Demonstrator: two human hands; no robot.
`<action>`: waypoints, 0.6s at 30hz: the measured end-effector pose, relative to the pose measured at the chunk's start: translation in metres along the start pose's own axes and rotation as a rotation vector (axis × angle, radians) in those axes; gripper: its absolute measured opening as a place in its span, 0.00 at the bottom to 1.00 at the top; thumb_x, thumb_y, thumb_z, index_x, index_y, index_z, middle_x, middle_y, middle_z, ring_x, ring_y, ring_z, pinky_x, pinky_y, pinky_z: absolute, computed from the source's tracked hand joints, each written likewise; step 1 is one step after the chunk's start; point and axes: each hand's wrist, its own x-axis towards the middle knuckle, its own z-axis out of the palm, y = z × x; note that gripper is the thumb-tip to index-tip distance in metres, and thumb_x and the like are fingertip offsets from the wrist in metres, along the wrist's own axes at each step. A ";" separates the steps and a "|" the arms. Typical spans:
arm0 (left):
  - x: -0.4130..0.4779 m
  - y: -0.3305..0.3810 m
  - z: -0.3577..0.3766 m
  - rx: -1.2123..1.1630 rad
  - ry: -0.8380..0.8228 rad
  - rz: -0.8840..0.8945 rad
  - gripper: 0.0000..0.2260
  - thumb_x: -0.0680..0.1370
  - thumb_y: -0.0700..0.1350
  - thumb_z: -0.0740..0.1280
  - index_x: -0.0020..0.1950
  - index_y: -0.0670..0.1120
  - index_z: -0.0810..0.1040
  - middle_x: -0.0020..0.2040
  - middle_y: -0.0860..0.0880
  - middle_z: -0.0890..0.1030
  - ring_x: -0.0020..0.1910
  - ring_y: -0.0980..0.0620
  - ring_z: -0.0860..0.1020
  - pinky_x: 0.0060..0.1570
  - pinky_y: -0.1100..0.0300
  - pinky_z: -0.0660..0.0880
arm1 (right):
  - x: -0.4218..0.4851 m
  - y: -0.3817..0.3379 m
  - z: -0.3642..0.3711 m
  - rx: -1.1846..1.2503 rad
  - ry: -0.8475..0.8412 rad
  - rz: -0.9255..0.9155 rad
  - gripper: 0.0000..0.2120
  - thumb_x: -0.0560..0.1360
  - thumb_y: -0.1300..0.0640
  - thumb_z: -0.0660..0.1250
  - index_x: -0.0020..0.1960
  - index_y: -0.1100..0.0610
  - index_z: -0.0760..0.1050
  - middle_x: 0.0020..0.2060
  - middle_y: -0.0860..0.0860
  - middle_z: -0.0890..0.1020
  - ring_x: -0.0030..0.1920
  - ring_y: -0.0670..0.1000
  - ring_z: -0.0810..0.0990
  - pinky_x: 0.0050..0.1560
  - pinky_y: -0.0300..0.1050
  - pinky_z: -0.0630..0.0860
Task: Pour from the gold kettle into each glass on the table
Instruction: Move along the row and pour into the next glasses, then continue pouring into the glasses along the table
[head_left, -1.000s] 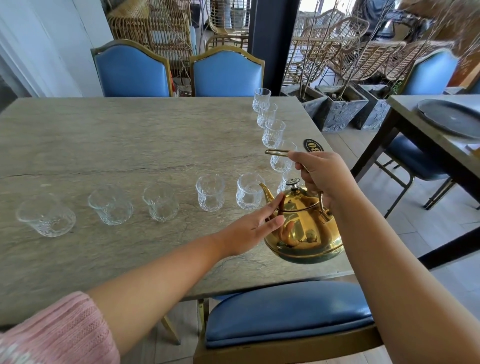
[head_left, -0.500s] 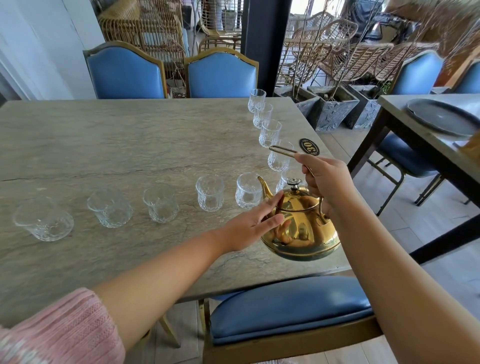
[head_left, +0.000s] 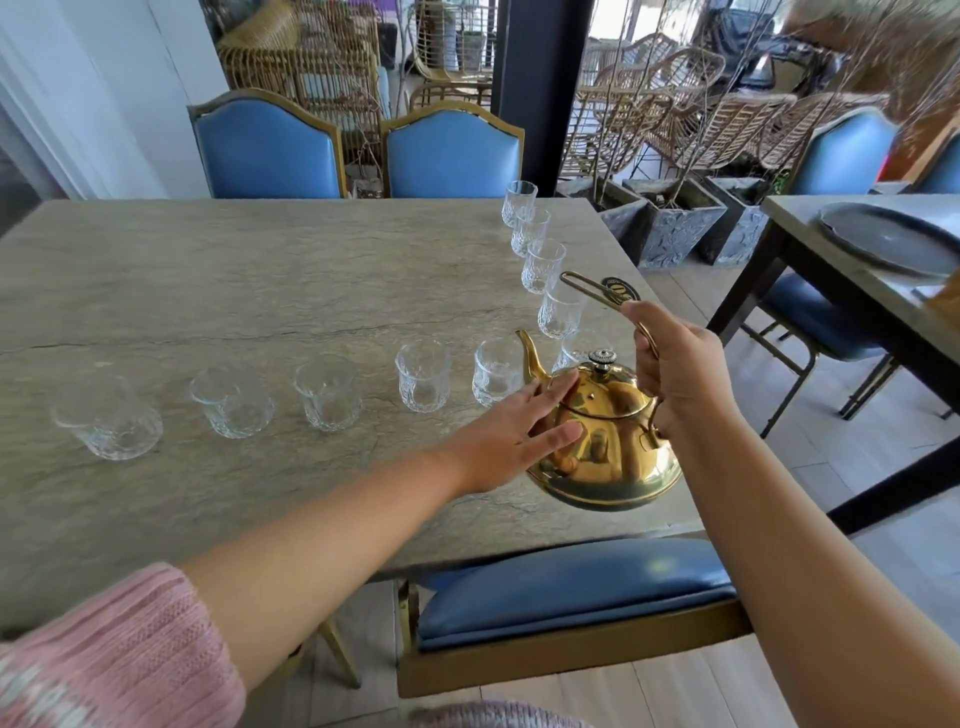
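Observation:
The gold kettle (head_left: 613, 441) hangs just above the table's near right corner, spout toward the glasses. My right hand (head_left: 675, 364) grips its tall wire handle. My left hand (head_left: 514, 436) lies flat with straight fingers against the kettle's left side and lid rim. Several clear glasses stand in a row across the table, from the far left one (head_left: 106, 423) to one just by the spout (head_left: 496, 371). Several more run away along the right edge, up to the farthest (head_left: 518, 202). One glass is partly hidden behind the kettle (head_left: 574, 351). All look empty.
The grey stone table (head_left: 260, 291) has a black oval number tag (head_left: 618, 288) near its right edge. A blue chair (head_left: 571, 587) is tucked under the near side and two stand at the far side. A second table with a dark plate (head_left: 883, 234) is at right.
The kettle has tipped back a little and its spout has come away from the corner glass. My left hand has slid up onto the lid rim. The view shifted slightly.

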 end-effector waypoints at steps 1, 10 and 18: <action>-0.001 0.001 0.001 -0.002 0.022 0.000 0.34 0.68 0.77 0.44 0.72 0.72 0.40 0.80 0.48 0.48 0.78 0.45 0.53 0.71 0.38 0.58 | -0.001 -0.002 -0.002 0.003 -0.017 -0.002 0.15 0.70 0.54 0.70 0.29 0.54 0.69 0.19 0.46 0.65 0.20 0.45 0.58 0.24 0.39 0.56; -0.027 0.012 0.005 -0.040 0.141 -0.020 0.36 0.67 0.77 0.46 0.74 0.69 0.44 0.79 0.48 0.51 0.72 0.50 0.64 0.70 0.50 0.59 | -0.013 -0.015 0.002 0.001 -0.128 -0.038 0.15 0.69 0.53 0.70 0.29 0.53 0.68 0.21 0.47 0.65 0.22 0.45 0.58 0.25 0.40 0.55; -0.055 -0.006 -0.019 -0.039 0.114 -0.043 0.27 0.78 0.65 0.52 0.75 0.68 0.45 0.78 0.47 0.55 0.72 0.48 0.63 0.71 0.49 0.60 | -0.025 -0.018 0.037 -0.011 -0.148 -0.019 0.15 0.70 0.54 0.69 0.29 0.54 0.68 0.20 0.46 0.66 0.20 0.44 0.58 0.22 0.37 0.56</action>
